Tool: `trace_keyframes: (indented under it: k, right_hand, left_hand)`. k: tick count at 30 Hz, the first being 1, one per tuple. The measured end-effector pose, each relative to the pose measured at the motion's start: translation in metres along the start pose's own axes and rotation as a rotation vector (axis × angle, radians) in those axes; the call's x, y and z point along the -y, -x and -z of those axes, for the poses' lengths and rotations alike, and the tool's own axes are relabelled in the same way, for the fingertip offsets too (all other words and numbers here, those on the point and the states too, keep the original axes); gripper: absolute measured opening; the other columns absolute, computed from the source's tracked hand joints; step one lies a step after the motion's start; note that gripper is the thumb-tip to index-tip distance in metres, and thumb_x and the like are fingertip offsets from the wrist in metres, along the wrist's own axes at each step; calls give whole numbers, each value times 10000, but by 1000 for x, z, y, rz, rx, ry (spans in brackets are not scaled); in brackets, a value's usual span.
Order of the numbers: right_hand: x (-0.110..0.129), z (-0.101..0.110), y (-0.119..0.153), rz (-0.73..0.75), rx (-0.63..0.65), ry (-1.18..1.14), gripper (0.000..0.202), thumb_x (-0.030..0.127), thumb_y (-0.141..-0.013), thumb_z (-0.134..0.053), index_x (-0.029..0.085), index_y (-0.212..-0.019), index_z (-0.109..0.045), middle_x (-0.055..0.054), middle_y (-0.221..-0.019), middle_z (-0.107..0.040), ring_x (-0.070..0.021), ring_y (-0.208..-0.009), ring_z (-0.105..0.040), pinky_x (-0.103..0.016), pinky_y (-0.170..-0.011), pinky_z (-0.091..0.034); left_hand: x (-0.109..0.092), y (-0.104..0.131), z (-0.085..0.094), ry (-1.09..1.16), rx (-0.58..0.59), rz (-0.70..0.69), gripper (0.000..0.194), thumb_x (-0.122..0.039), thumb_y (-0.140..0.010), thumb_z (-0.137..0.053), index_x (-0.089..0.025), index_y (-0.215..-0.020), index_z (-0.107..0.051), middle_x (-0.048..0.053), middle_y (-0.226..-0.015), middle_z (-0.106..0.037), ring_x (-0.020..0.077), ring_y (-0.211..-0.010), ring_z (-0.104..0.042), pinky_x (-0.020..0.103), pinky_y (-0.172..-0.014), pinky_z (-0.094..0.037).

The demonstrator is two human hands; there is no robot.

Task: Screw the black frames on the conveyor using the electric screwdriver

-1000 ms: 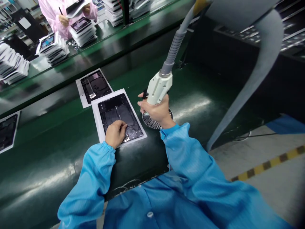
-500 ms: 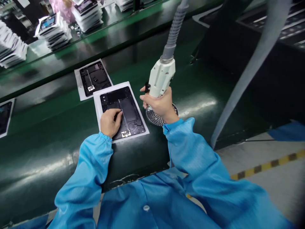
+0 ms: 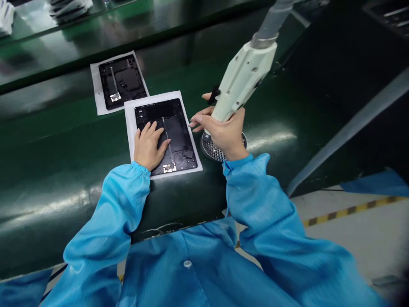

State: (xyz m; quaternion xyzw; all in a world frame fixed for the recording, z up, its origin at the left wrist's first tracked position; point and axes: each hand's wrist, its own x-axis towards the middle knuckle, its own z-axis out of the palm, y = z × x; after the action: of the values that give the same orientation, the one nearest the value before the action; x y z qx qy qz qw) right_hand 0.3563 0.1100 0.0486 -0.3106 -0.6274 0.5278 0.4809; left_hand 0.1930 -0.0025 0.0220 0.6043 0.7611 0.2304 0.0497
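A black tablet housing (image 3: 179,140) lies on a white sheet (image 3: 130,128) in front of me, with a thin flex strip and a small board near its lower edge. My left hand (image 3: 149,145) rests on the housing's left half, fingers spread and holding nothing. To the right, my right hand (image 3: 225,130) is wrapped round the lower end of a pale green-white handheld tool (image 3: 244,81), which is tilted and joined to a grey hose. Beneath that hand is a round perforated metal piece (image 3: 212,150), partly hidden by it.
A second housing (image 3: 128,87) on its own white sheet lies behind and to the left. Stacks (image 3: 68,9) stand on the raised ledge at the back. A grey strap (image 3: 348,132) slants across the right side. The green bench's worn front edge is close to my body.
My left hand has gone from closed fingers at the strip to spread fingers on the housing. In the view, the tool and right hand sit further right, the tool tilted more.
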Motion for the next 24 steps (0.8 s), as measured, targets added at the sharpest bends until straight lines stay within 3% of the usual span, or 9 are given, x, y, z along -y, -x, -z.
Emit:
trace_keyframes:
  k: [5, 9, 13, 16, 20, 24]
  right_hand:
    - [0, 7, 1, 56, -53, 57, 407, 409, -685, -786, 221, -991, -593, 72, -530, -531, -127, -461, -586, -290, -477, -527]
    - [16, -6, 16, 127, -79, 21, 392, 494, -705, -756, 244, -940, -568, 61, -570, -541, -115, -421, -543, -293, -431, -480]
    - [32, -40, 42, 86, 88, -82, 340, 452, -722, -754, 249, -919, -565, 87, -483, -479, -102, -357, -468, -289, -392, -447]
    - [33, -59, 57, 38, 220, -67, 271, 440, -744, -736, 234, -745, -560, 67, -459, -477, -108, -382, -482, -296, -417, -473]
    - [28, -67, 65, 23, 299, -44, 458, 468, -779, -689, 217, -473, -459, 15, -443, -499, -118, -433, -506, -314, -464, -502]
    - [26, -67, 67, 21, 316, -9, 472, 500, -762, -690, 218, -456, -467, 8, -451, -513, -121, -438, -503, -316, -467, -507]
  left_hand:
    - [1, -2, -3, 34, -3, 16, 356, -383, -884, -587, -206, -1193, -599, 129, -1449, -478, 310, -1390, -368, 542, -1163, -194]
    - [-5, -2, 0, 37, 30, 20, 357, -364, -887, -582, -183, -1195, -600, 142, -1454, -467, 314, -1391, -362, 538, -1165, -186]
    - [-8, -3, 0, 40, 54, 22, 347, -326, -895, -561, -168, -1202, -596, 142, -1454, -466, 311, -1393, -357, 541, -1165, -188]
    - [-6, -4, -5, 63, 51, 20, 324, -310, -901, -531, -182, -1191, -598, 122, -1446, -476, 309, -1392, -356, 551, -1164, -189]
    - [-4, -5, -10, 128, 37, 14, 281, -296, -891, -532, -222, -1150, -610, 67, -1437, -489, 285, -1392, -353, 528, -1177, -171]
    - [-6, -6, -10, 209, 47, 36, 260, -295, -859, -578, -228, -1106, -625, 59, -1409, -510, 290, -1393, -348, 512, -1185, -153]
